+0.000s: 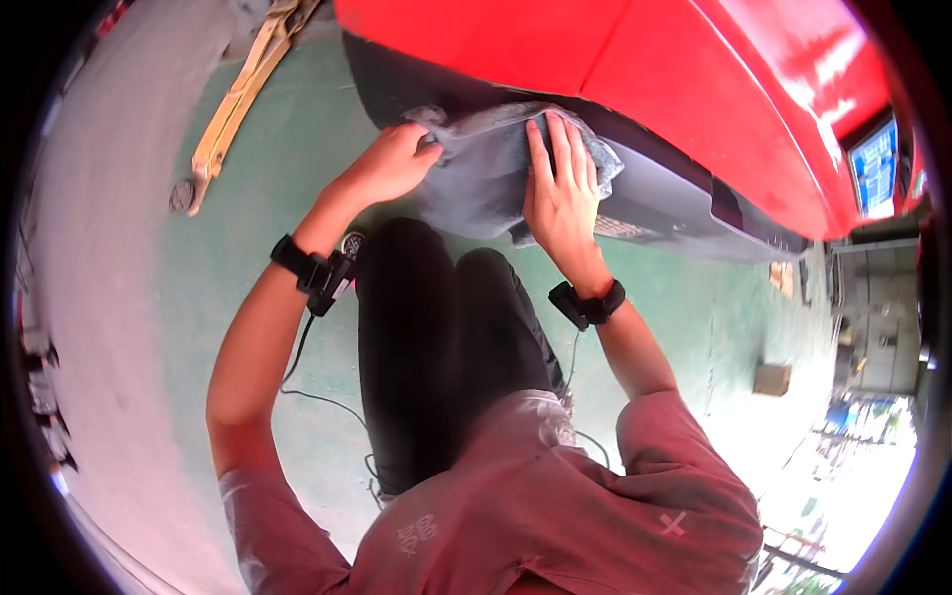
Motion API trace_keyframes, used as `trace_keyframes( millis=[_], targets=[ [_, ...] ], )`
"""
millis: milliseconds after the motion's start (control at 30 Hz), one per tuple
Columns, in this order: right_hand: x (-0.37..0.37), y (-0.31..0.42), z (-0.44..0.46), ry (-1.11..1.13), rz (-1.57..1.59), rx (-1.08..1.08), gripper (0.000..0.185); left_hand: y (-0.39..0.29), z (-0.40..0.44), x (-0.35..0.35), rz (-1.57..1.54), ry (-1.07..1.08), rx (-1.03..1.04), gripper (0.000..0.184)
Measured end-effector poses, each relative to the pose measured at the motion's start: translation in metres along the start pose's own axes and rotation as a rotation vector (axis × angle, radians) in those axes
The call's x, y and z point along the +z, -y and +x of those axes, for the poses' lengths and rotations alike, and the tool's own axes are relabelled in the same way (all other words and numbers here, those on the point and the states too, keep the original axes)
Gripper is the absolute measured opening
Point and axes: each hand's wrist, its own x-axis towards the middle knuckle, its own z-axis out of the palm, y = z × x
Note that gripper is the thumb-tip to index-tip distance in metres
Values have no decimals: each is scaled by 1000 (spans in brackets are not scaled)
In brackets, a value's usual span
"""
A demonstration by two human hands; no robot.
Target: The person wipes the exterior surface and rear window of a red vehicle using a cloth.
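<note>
Against the dark lower bumper [684, 213] of a red car [516, 45] lies a crumpled grey cloth [476, 183], thin and partly see-through. My left hand [392, 164] is closed at the cloth's left edge, pinching it between thumb and fingers. On the cloth's right part, my right hand [563, 193] lies flat with its fingers stretched out, pressing it against the bumper. The bumper surface beneath the cloth is hidden. Each of my wrists wears a black strapped device, the left one [315, 273] with a cable hanging down.
A yellow metal lift arm [238, 109] with a round pad reaches over the green floor [288, 119] at the upper left. My bent knees [407, 258] are just below the bumper. A cardboard box [773, 379] sits on the floor to the right.
</note>
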Motion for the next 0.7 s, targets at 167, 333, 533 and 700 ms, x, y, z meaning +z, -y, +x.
trace_keyframes(
  millis=[167,333,533,700],
  targets=[
    [-21,-35,-14,-74,-12,21,56,-37,-11,6,423,-300,309,24],
    [-45,-53,-31,-107,-12,40,55,-55,-9,10,361,-228,151,27],
    [-81,-100,-63,-140,-142,123,59,-119,11,33,-100,-182,300,20],
    [-97,-125,-86,-123,-201,243,52,-138,38,86,230,-204,703,29]
  ],
)
